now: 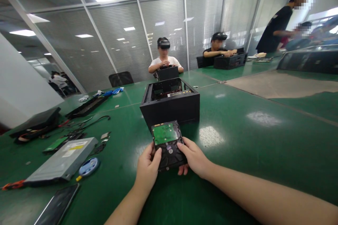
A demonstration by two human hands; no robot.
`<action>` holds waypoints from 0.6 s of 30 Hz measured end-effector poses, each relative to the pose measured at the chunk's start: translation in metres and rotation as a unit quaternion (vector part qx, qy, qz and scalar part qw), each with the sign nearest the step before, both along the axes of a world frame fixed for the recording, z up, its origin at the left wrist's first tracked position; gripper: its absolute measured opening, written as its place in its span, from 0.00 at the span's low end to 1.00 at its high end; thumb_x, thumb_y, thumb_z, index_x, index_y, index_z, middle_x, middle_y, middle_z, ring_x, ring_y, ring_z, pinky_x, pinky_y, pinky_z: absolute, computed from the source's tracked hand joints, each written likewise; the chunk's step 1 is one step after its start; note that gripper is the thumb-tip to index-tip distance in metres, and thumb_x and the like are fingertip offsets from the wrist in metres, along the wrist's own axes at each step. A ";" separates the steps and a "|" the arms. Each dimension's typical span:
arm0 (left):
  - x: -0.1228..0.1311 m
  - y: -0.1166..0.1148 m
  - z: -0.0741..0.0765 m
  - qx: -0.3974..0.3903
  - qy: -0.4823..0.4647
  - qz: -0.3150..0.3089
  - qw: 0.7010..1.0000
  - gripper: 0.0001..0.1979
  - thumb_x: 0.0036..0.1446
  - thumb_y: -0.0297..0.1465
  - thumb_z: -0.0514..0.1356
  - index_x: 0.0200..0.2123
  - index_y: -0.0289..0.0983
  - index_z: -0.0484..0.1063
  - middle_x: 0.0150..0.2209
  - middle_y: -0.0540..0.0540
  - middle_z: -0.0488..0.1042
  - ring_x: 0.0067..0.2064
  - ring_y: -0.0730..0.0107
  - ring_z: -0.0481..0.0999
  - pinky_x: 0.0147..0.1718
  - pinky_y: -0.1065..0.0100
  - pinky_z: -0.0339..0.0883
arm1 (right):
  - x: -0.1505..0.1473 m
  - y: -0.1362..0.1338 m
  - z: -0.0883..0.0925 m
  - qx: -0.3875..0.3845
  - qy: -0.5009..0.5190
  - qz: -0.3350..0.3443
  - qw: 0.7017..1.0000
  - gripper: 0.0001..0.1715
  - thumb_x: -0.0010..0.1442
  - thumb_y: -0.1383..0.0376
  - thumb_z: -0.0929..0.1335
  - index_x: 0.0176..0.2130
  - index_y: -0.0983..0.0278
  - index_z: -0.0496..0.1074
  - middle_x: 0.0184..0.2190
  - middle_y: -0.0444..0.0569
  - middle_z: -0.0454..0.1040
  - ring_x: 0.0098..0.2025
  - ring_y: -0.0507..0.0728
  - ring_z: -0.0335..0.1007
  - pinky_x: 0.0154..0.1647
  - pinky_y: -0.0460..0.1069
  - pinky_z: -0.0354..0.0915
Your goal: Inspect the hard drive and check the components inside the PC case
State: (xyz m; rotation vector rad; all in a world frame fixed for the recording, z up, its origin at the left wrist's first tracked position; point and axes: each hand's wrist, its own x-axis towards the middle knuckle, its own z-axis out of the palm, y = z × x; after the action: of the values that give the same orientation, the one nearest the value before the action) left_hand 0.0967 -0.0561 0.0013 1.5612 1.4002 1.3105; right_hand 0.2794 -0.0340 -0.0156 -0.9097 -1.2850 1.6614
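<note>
A hard drive (167,147) is held up between my two hands, its green circuit board tilted toward me. My left hand (149,163) grips the left edge, thumb on the face. On the opposite edge, my right hand (194,156) is closed with its thumb on the face and fingertips showing below. Just beyond the drive stands a black computer case (170,107) with its top side uncovered; part of its front is hidden by the drive.
On the left lie an optical drive (66,158), a blue round object (89,167), a phone (58,205), an orange-handled screwdriver (13,184), cables and another circuit board (55,144). Across the green table (237,168), two people (165,59) work on black cases; another person (276,28) stands at right.
</note>
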 end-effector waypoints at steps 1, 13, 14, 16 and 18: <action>0.000 0.000 -0.001 -0.001 0.000 0.000 1.000 0.22 0.60 0.40 0.59 0.53 0.35 0.72 0.47 0.43 0.79 0.48 0.58 0.77 0.46 0.64 0.70 | 0.000 0.000 0.000 -0.001 -0.001 0.001 1.000 0.20 0.65 0.51 0.60 0.47 0.63 0.59 0.21 0.43 0.73 0.16 0.57 0.73 0.09 0.43 0.61; 0.003 -0.008 -0.001 0.036 0.044 0.023 0.998 0.23 0.60 0.39 0.59 0.55 0.33 0.70 0.43 0.42 0.80 0.41 0.61 0.79 0.42 0.64 0.71 | 0.000 0.001 -0.002 0.016 0.006 -0.002 1.000 0.18 0.65 0.55 0.60 0.49 0.63 0.60 0.20 0.42 0.72 0.16 0.57 0.73 0.10 0.44 0.62; 0.003 -0.007 -0.001 0.038 0.047 0.026 0.998 0.23 0.60 0.39 0.59 0.54 0.33 0.70 0.43 0.42 0.80 0.41 0.61 0.79 0.42 0.64 0.71 | 0.000 0.001 -0.002 0.017 0.007 -0.002 1.000 0.17 0.65 0.55 0.60 0.49 0.63 0.60 0.19 0.42 0.72 0.16 0.57 0.73 0.10 0.44 0.62; 0.003 -0.007 -0.002 0.042 0.043 0.025 0.998 0.22 0.60 0.39 0.58 0.54 0.33 0.70 0.44 0.42 0.80 0.42 0.61 0.79 0.42 0.65 0.70 | 0.000 0.001 -0.002 0.019 0.009 0.001 1.000 0.17 0.65 0.55 0.60 0.48 0.63 0.60 0.20 0.42 0.73 0.16 0.56 0.72 0.10 0.44 0.63; 0.003 -0.005 -0.003 0.044 0.034 0.021 0.998 0.21 0.60 0.38 0.58 0.54 0.34 0.70 0.45 0.42 0.79 0.43 0.62 0.78 0.43 0.65 0.70 | 0.001 0.000 -0.001 0.022 0.013 0.003 1.000 0.18 0.65 0.54 0.61 0.48 0.63 0.60 0.21 0.42 0.73 0.16 0.56 0.73 0.11 0.44 0.63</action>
State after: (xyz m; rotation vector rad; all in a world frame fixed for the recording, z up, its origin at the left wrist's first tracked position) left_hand 0.0999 -0.0614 -0.0012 1.6574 1.4413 1.3720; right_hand 0.2801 -0.0340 -0.0161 -0.8550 -1.3028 1.6387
